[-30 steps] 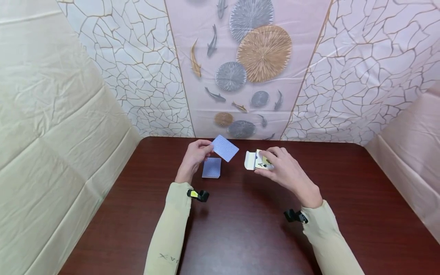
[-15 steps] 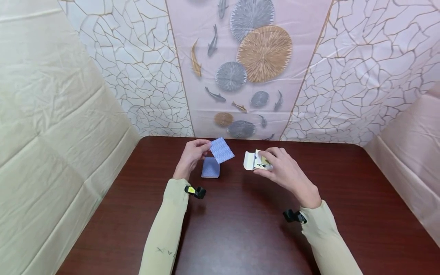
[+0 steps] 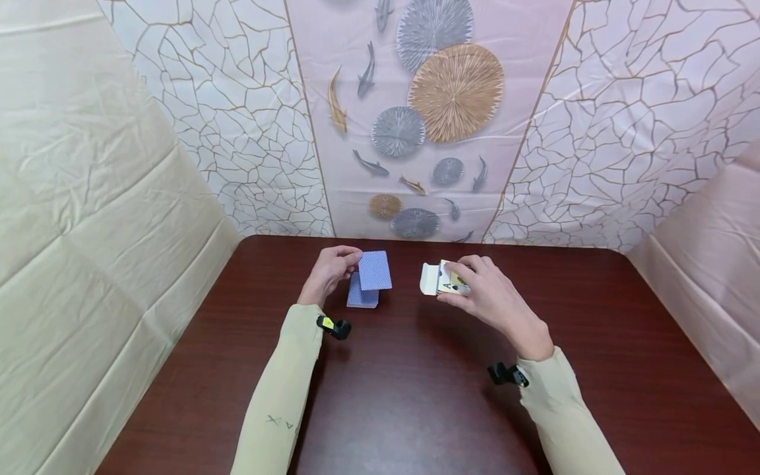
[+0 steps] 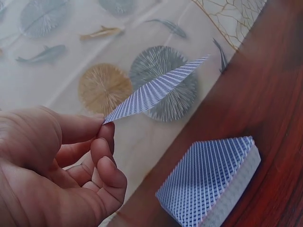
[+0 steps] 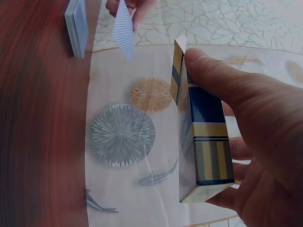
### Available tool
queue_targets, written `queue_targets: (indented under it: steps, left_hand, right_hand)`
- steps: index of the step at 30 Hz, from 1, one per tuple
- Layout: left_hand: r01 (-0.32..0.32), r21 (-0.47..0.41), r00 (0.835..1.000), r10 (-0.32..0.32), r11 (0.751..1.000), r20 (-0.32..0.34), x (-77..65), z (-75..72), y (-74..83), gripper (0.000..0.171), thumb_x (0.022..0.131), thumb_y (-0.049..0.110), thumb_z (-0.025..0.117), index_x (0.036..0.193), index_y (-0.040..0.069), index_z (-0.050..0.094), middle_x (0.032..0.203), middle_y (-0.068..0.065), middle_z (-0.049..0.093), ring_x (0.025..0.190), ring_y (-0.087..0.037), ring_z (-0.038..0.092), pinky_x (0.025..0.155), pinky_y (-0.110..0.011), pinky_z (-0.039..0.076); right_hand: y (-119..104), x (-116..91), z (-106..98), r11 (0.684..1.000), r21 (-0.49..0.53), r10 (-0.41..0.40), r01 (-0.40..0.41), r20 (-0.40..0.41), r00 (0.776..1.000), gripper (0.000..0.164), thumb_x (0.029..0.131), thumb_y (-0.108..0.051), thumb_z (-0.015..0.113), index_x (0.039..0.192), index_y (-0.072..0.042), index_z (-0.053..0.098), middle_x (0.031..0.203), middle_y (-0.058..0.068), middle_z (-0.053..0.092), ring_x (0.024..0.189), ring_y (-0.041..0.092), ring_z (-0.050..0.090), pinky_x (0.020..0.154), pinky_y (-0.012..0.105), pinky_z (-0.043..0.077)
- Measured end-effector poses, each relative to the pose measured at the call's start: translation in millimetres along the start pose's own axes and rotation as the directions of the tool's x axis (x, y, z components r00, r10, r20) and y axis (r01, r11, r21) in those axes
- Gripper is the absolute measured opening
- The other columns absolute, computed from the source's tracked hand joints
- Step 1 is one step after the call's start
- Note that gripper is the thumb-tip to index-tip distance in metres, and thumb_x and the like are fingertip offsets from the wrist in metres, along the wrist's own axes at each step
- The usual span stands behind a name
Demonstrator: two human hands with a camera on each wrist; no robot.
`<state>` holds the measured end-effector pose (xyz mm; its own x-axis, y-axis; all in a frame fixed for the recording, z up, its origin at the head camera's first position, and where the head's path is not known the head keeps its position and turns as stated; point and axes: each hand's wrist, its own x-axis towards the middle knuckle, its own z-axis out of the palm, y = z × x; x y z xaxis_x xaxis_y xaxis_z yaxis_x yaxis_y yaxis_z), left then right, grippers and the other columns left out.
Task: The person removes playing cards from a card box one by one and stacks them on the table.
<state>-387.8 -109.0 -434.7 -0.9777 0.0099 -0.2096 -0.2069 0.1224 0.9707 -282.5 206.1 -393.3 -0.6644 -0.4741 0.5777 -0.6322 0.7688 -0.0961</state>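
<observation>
My left hand [image 3: 328, 274] pinches one playing card [image 3: 375, 269] by its corner, thumb against fingertips. Blue patterned back up, the card hangs over a squared stack of cards [image 3: 361, 301] on the table and hides part of it. In the left wrist view the card [image 4: 154, 92] shows almost edge-on, with the stack [image 4: 203, 182] below to the right. On the other side, my right hand [image 3: 497, 300] grips a card box [image 5: 210, 137] striped in navy and gold. Its white flap [image 3: 429, 279] stands folded out to the left, and an ace [image 3: 448, 282] lies face up beside it under the fingers.
The dark red wooden table [image 3: 380, 396] runs back to a patterned cloth wall [image 3: 267, 132] with fish and round leaf prints. Cream cloth [image 3: 107, 218] closes off the left side, and more cloth [image 3: 712, 277] hangs at the right. Black wrist cameras sit on both sleeves.
The card in my left hand has turned and come lower and slightly left, so it now overlaps the stack more. My right hand and the box have hardly moved.
</observation>
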Motion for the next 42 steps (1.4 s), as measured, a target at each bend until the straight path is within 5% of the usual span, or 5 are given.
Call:
queue_targets:
  steps: [10,18,25,42]
  left_hand:
    - [0.063,0.05,0.998,-0.063,0.997,-0.002,11.3,-5.9,-5.2,0.019,0.094,0.017,0.066,0.111,0.008,0.071,0.079,-0.001,0.058,0.069,-0.015,0.05,0.058,-0.022,0.044]
    - [0.098,0.081,0.995,-0.1,0.992,0.027,12.6,-4.7,-12.4,0.019,0.095,0.018,0.064,0.111,0.01,0.07,0.08,0.0,0.057,0.074,-0.017,0.052,0.069,-0.028,0.047]
    - [0.081,0.116,0.996,-0.084,0.99,0.022,10.5,-6.6,-17.4,0.019,0.096,0.019,0.064,0.112,0.011,0.07,0.084,-0.001,0.057,0.079,-0.019,0.053,0.066,-0.026,0.046]
    - [0.063,0.271,0.998,-0.053,0.96,-0.045,15.9,-4.1,-33.6,0.014,0.096,0.018,0.063,0.104,0.009,0.07,0.08,-0.004,0.056,0.058,-0.013,0.044,0.051,-0.025,0.034]
  right_hand:
    - [-0.6,-0.4,0.5,1.0,0.004,-0.015,0.015,-0.012,1.0,0.058,0.072,-0.04,0.084,0.118,-0.009,0.068,0.107,0.014,0.062,0.093,0.033,0.054,0.073,0.044,0.048]
    - [-2.3,-0.2,0.4,1.0,0.005,-0.021,0.021,-0.018,1.0,0.056,0.072,-0.039,0.085,0.116,-0.009,0.068,0.107,0.014,0.063,0.093,0.034,0.054,0.075,0.044,0.048]
    - [-4.0,-0.2,0.4,1.0,0.013,-0.009,0.009,-0.002,1.0,0.055,0.072,-0.037,0.085,0.117,-0.009,0.068,0.108,0.014,0.062,0.094,0.033,0.054,0.073,0.044,0.048]
    - [-6.3,2.5,-1.7,0.999,0.026,0.024,-0.026,0.058,0.998,0.056,0.075,-0.041,0.083,0.119,-0.01,0.067,0.111,0.013,0.062,0.097,0.032,0.053,0.076,0.043,0.048]
